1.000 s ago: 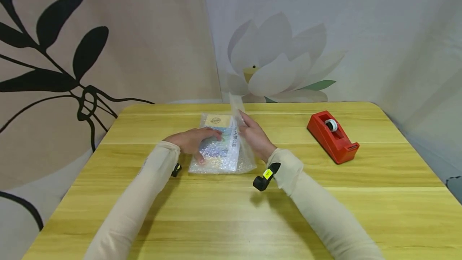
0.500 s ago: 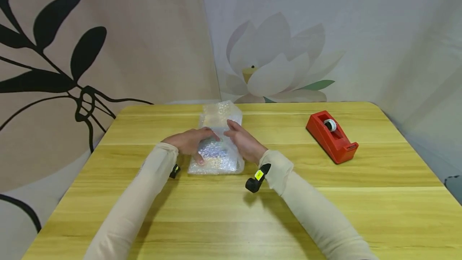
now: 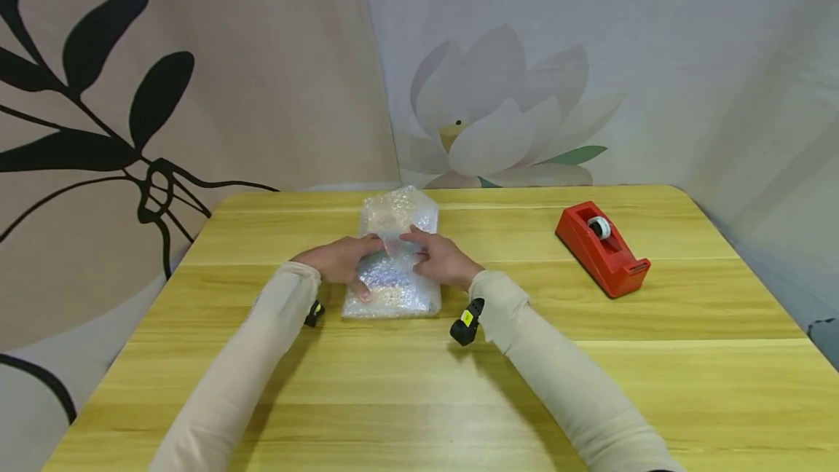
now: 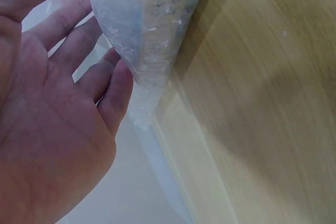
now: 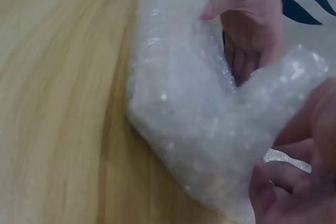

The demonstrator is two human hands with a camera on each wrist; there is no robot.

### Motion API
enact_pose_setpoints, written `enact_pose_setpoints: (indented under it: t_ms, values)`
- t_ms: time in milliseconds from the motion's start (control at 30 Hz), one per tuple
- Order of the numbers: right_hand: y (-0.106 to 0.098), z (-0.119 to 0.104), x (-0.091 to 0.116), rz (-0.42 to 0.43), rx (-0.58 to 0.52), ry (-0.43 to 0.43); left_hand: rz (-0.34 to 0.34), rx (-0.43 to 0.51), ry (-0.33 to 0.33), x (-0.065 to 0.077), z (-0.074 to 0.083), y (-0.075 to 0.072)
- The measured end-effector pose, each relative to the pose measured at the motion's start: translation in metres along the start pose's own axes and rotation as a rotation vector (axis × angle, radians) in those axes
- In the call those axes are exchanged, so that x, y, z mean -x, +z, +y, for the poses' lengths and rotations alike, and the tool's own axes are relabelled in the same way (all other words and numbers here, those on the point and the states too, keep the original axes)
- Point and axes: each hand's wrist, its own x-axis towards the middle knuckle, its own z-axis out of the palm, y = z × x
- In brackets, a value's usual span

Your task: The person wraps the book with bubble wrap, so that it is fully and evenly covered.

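A book [image 3: 387, 284] with a printed cover lies on the table inside bubble wrap [image 3: 408, 213]; the layers blur its print. My left hand [image 3: 341, 261] rests on the left side of the bundle, thumb toward the near end and fingers across the top. The left wrist view shows its palm [image 4: 58, 114] and loosely bent fingers against the wrapped side. From the right, my right hand [image 3: 446, 262] pinches a raised flap of the wrap near the middle. In the right wrist view, the lifted flap [image 5: 299, 72] stands between both hands.
A red tape dispenser [image 3: 603, 250] with a roll of tape stands on the wooden table [image 3: 393, 399], to the right of the bundle. Behind the table's far edge hangs a curtain [image 3: 295, 79] printed with leaves and a flower.
My right hand has brought the wrap's right flap leftward over the book, covering its cover and spine text. It now lifts an edge near the middle. The left hand has hardly moved.
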Motion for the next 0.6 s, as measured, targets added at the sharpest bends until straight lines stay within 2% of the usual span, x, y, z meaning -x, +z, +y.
enact_pose_setpoints:
  t_ms: [100,267,467,600]
  values:
    - [0.002,-0.004,-0.001,0.013,0.151,-0.023,0.019,0.001,0.018,0.001,-0.003,0.002]
    - [0.006,-0.012,-0.002,-0.036,0.349,-0.082,0.080,-0.015,0.046,0.005,-0.008,0.005]
    - [0.011,-0.015,-0.003,-0.081,0.452,-0.060,0.149,-0.043,0.087,0.006,-0.006,0.005]
    - [0.012,-0.014,-0.003,-0.078,0.510,-0.057,0.230,-0.159,0.090,0.007,0.001,0.006]
